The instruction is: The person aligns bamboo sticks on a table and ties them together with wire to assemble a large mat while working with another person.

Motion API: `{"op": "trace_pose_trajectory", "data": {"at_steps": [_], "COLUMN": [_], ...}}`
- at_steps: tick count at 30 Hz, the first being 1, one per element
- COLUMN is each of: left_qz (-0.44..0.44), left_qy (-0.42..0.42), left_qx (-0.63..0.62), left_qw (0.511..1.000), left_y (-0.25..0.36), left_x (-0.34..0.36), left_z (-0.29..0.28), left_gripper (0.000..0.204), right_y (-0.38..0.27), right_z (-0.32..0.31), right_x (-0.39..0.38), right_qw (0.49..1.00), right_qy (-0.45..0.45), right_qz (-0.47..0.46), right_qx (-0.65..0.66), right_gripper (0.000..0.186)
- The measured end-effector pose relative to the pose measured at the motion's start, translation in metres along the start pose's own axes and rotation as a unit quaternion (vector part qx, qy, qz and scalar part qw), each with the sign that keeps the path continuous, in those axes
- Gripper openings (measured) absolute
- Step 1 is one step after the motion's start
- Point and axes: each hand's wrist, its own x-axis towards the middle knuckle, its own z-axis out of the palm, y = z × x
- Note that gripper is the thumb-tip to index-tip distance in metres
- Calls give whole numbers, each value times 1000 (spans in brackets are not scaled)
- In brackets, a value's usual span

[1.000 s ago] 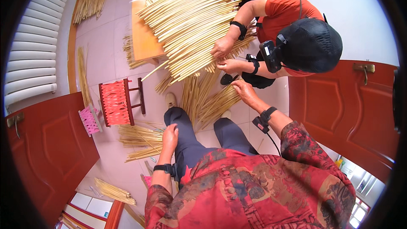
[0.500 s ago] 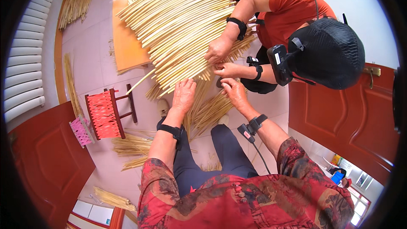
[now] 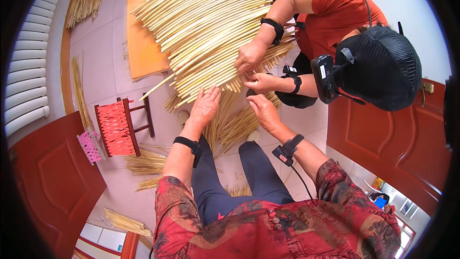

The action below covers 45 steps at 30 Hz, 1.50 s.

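Observation:
A mat of straight, pale yellow stalks [image 3: 206,29] lies side by side over a table, its near edge towards me. My left hand [image 3: 206,105] rests open on that edge, fingers stretched over the nearest stalks. Just right of it, my right hand [image 3: 266,111] is raised with thumb and fingertips drawn together. Anything it pinches is too small to make out. Close beyond are a co-worker's two hands: one [image 3: 251,56] on the stalk ends at the mat's right edge, the other [image 3: 261,82] with fingers closed near my right hand.
The orange tabletop [image 3: 143,52] shows at the mat's left. Loose stalk bundles [image 3: 237,127] lie on the floor below the mat. A stool with a red woven seat [image 3: 116,128] lies on its side at left, beside a smaller pink woven piece [image 3: 90,146]. The co-worker, in a black cap [image 3: 383,67], sits at right.
My right hand has drawn slightly back from the co-worker's hands, its fingers closer together. My left hand stays on the mat's edge. The view has shifted a little.

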Motion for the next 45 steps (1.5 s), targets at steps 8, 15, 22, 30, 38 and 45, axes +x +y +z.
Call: {"op": "trace_pose_trajectory", "data": {"at_steps": [8, 15, 22, 30, 38, 45], "left_qz": [3, 5, 11, 10, 1, -4], "left_qy": [-4, 9, 25, 15, 21, 25], "left_qx": [-22, -49, -25, -31, -38, -54], "left_qw": [1000, 999, 999, 999, 999, 998], "left_y": [2, -1, -4, 1, 1, 2], "left_x": [-1, 3, 0, 2, 2, 3], "left_z": [0, 2, 6, 0, 0, 0], "left_gripper": [38, 34, 35, 32, 33, 34], "right_y": [-20, -14, -13, -11, -10, -14], "right_z": [52, 79, 67, 78, 87, 86], "right_x": [45, 70, 41, 60, 64, 67], "right_qw": [982, 986, 981, 967, 958, 960], "right_qy": [-3, -1, -42, -1, 14, 24], "right_qz": [-143, -102, -123, -148, -149, -133], "right_qx": [-121, -129, -143, -209, -246, -243], "right_gripper": [39, 40, 37, 40, 38, 33]}}
